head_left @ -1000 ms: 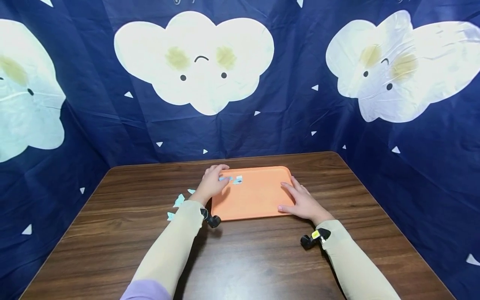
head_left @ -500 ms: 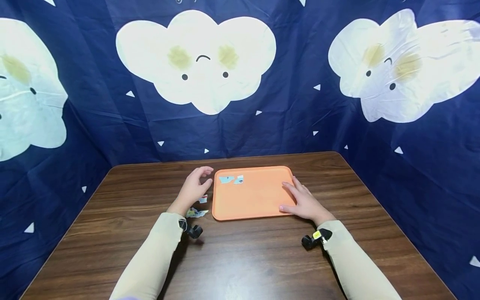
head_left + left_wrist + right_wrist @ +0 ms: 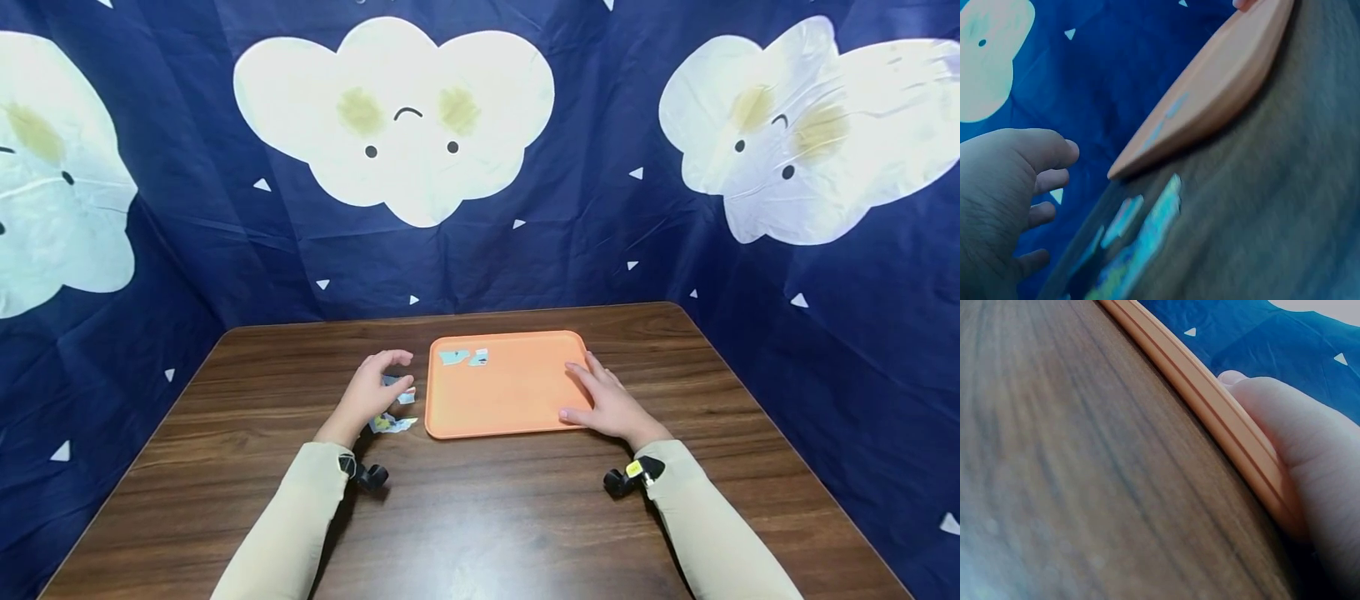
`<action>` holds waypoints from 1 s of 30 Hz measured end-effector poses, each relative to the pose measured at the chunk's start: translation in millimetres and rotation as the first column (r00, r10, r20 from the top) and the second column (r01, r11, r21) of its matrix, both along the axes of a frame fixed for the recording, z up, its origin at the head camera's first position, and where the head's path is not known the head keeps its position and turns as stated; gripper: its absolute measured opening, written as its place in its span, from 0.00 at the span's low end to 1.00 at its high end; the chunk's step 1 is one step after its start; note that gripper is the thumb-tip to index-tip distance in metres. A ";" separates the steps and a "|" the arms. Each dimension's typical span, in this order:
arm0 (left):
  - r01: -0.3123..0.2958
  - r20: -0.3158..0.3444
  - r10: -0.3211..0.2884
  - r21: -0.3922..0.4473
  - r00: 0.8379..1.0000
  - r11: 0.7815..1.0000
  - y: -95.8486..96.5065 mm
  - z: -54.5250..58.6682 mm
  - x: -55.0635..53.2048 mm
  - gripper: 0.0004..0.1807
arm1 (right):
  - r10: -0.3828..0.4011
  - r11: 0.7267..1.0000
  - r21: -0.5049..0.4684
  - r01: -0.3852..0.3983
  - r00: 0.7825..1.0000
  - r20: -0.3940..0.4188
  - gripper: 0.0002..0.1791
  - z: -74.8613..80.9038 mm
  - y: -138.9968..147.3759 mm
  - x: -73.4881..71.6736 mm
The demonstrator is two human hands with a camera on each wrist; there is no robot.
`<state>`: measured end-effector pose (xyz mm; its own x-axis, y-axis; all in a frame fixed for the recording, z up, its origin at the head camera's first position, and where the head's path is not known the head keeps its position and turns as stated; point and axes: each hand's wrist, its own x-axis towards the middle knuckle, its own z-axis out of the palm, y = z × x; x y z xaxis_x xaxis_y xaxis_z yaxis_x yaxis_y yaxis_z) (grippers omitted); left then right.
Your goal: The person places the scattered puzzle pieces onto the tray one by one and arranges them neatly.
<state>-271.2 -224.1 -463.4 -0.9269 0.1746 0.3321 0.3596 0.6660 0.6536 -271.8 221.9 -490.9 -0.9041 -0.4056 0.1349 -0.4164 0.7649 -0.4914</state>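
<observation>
An orange tray [image 3: 510, 396] lies on the table, with small torn pieces of printed paper [image 3: 453, 357] in its back left corner. My left hand [image 3: 367, 390] hangs left of the tray over more torn paper scraps [image 3: 392, 425], partly covering them. Its fingers are loosely bent and apart from the thumb, with nothing between them. In the left wrist view, long light-blue and yellow scraps [image 3: 1150, 234] show beside that hand. My right hand [image 3: 611, 404] rests spread on the tray's right edge, and its thumb [image 3: 1272, 415] lies over the rim in the right wrist view.
The brown wooden table [image 3: 495, 517] ends at a dark blue curtain [image 3: 585, 267] printed with white clouds, which hangs behind and on both sides. A small black camera [image 3: 371, 477] is strapped to each wrist.
My left hand has moved off the tray, left and toward me, leaving a blue paper piece in the tray's back left corner. The right hand has stayed on the tray's edge.
</observation>
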 end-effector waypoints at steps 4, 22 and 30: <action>0.002 0.036 -0.002 -0.006 0.999 1.000 -8.9 -6.8 5.7 0.22 | -0.003 1.000 -0.007 0.003 1.000 0.003 0.51 1.2 -1.6 0.6; -0.042 -0.057 0.031 -0.195 0.998 0.980 -25.9 -23.1 13.4 0.25 | -0.003 1.000 -0.014 0.003 1.000 -0.004 0.51 -2.6 -0.6 2.6; -0.208 -0.057 0.200 -0.221 0.978 0.953 -25.3 -24.1 11.7 0.26 | -0.008 1.000 0.007 0.008 1.000 -0.012 0.51 -0.9 -1.4 1.7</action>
<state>-259.5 -249.4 -487.5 -0.9395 0.0565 0.3379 0.2201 0.8555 0.4688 -270.1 220.6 -491.8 -0.9056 -0.3996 0.1423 -0.4161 0.7718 -0.4808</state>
